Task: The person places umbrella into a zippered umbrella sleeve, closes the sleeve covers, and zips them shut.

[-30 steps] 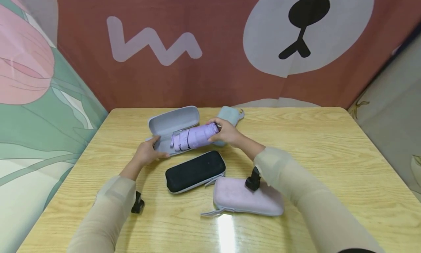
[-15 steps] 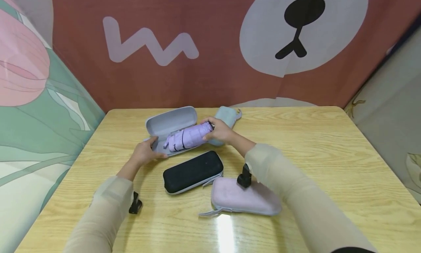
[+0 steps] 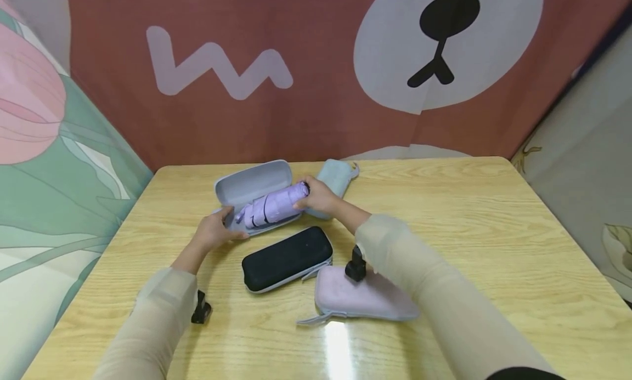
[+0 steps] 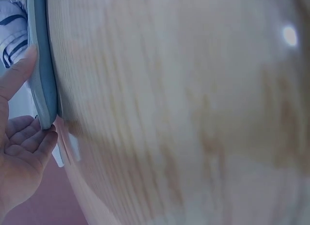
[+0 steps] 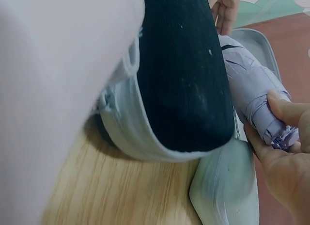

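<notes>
My right hand [image 3: 318, 197] grips the right end of a purple folded umbrella [image 3: 276, 206] with dark bands. In the right wrist view, the thumb and fingers pinch around the umbrella [image 5: 256, 91] near its gathered end. The umbrella lies slantwise over the lower half of an unzipped grey-blue hard case [image 3: 254, 183], whose lid stands up at the back. At the case's left end, my left hand [image 3: 214, 230] holds the rim. The left wrist view has the thumb on the side of the case [image 4: 44, 74] and the fingers [image 4: 46, 142] round its end.
A black zip case [image 3: 288, 259] lies just in front of the grey-blue one. A pink zip case [image 3: 362, 295] is nearer, partly under my right forearm. Behind my right hand lies a mint-green case [image 3: 337, 174] with a loop. Patterned cloth [image 3: 316, 122] hangs behind the table [image 3: 469, 215].
My right hand has moved left, bringing the umbrella further over and down into the grey-blue case. My left hand keeps its hold on the rim. The head view has shifted slightly.
</notes>
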A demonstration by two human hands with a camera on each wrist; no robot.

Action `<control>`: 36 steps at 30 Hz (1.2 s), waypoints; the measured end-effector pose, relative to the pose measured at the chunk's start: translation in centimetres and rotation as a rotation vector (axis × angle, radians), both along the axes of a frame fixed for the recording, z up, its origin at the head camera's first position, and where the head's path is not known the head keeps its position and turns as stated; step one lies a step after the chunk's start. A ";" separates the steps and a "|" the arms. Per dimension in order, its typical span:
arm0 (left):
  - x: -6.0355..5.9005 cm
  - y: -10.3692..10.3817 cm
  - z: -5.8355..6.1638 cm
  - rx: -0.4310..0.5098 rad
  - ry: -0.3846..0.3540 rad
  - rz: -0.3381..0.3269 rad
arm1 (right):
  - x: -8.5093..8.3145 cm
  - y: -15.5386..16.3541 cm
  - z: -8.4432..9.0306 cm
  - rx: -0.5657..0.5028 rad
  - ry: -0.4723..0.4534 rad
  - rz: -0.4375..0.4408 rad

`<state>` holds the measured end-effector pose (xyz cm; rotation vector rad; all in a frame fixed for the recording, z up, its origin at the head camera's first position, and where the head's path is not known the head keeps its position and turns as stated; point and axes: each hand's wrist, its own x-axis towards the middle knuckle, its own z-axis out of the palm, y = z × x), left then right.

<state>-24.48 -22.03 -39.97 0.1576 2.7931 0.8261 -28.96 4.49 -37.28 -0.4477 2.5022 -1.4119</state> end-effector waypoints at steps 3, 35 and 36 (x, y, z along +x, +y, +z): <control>0.0 0.0 0.0 -0.004 0.004 -0.003 | 0.1 -0.5 -0.2 -0.001 0.011 0.000; -0.6 0.0 -0.1 -0.071 0.027 -0.023 | -0.7 -2.9 -1.0 0.378 0.138 0.106; -0.6 0.1 -0.1 -0.072 0.024 -0.024 | -0.8 -2.9 -1.0 0.413 0.142 0.120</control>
